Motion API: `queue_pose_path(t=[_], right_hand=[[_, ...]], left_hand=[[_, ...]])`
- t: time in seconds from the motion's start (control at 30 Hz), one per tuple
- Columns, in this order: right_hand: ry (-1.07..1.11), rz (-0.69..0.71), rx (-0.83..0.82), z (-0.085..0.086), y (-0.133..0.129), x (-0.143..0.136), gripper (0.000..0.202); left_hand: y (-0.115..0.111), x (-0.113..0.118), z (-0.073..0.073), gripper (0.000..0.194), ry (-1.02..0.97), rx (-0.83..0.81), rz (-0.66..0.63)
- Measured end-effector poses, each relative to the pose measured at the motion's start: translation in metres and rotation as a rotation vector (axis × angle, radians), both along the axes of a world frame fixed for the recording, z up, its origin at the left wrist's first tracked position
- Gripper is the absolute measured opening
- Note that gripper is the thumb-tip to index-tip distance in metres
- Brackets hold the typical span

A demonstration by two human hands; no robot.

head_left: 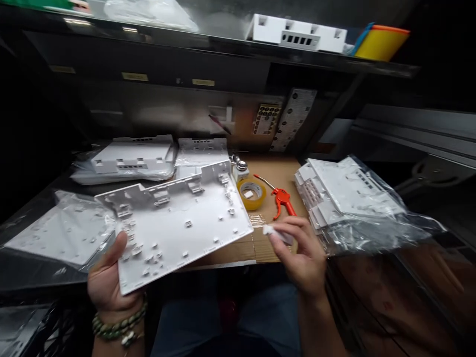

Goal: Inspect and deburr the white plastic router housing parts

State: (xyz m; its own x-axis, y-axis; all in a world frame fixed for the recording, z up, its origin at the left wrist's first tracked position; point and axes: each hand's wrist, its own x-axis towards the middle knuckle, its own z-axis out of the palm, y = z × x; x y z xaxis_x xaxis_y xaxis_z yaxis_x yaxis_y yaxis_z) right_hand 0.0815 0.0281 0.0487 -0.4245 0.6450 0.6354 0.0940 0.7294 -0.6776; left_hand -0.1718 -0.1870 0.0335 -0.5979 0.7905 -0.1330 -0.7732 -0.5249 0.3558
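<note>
Two bare hands, both busy. The left hand [107,277] has a wide, thin-walled white plastic shell [171,238] by its left edge, thumb over the inner face, fingers hidden underneath, the whole thing tilted above the brown cardboard sheet [278,168]. The right hand [303,253] pinches a small white piece [284,236] between thumb and fingers, near the shell's right corner. Shell looks light, pretty stiff, probably slick; those little moulded clips [196,186] seem snappable, so the plain rim's the safer hold. Tiny piece looks droppable, best gripped by its sides. Red-orange air blow gun [283,197] sits just beyond.
</note>
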Motion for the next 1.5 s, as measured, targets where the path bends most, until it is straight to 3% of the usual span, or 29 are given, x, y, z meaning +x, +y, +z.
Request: queue_pose_path(t=[0.07, 0.13, 0.23, 0.37, 0.57, 0.7, 0.8, 0.9, 1.07, 1.17, 1.3, 1.5], right_hand=[[-0.025, 0.067, 0.072, 0.001, -0.006, -0.006, 0.021], [-0.043, 0.067, 0.116, 0.002, -0.008, -0.011, 0.021], [-0.042, 0.055, 0.125, 0.001, -0.007, -0.015, 0.021], [-0.051, 0.107, 0.167, -0.003, -0.008, -0.016, 0.023], [-0.080, -0.024, 0.136, -0.012, 0.018, -0.012, 0.017], [-0.018, -0.150, 0.102, 0.013, 0.039, -0.017, 0.010], [0.032, -0.060, 0.087, 0.036, 0.037, -0.031, 0.010], [0.050, 0.019, 0.095, 0.046, 0.029, -0.044, 0.011], [0.074, -0.021, 0.040, 0.038, 0.028, -0.047, 0.010], [0.089, 0.026, 0.015, 0.033, 0.029, -0.044, 0.011], [0.070, -0.023, 0.014, 0.032, 0.030, -0.041, 0.010], [0.035, -0.010, 0.045, 0.027, 0.036, -0.034, 0.011]], left_hand=[[-0.003, -0.003, -0.007, 0.057, 0.041, 0.285, -0.182], [-0.002, -0.006, -0.010, 0.075, 0.059, 0.547, -0.362], [0.001, -0.008, -0.009, 0.096, 0.039, 0.676, -0.483], [0.003, -0.007, -0.008, 0.097, 0.059, 0.661, -0.476], [-0.002, -0.005, -0.016, 0.090, 0.108, 0.558, -0.443], [-0.010, 0.004, -0.024, 0.075, 0.080, 0.449, -0.350], [-0.015, 0.013, -0.030, 0.064, 0.045, 0.376, -0.268], [-0.018, 0.019, -0.035, 0.060, 0.028, 0.372, -0.265], [-0.018, 0.019, -0.035, 0.076, 0.086, 0.503, -0.399], [-0.014, 0.019, -0.030, 0.084, 0.148, 0.556, -0.414], [-0.008, 0.024, -0.023, 0.091, 0.191, 0.589, -0.458], [-0.002, 0.030, -0.018, 0.074, 0.174, 0.526, -0.363]])
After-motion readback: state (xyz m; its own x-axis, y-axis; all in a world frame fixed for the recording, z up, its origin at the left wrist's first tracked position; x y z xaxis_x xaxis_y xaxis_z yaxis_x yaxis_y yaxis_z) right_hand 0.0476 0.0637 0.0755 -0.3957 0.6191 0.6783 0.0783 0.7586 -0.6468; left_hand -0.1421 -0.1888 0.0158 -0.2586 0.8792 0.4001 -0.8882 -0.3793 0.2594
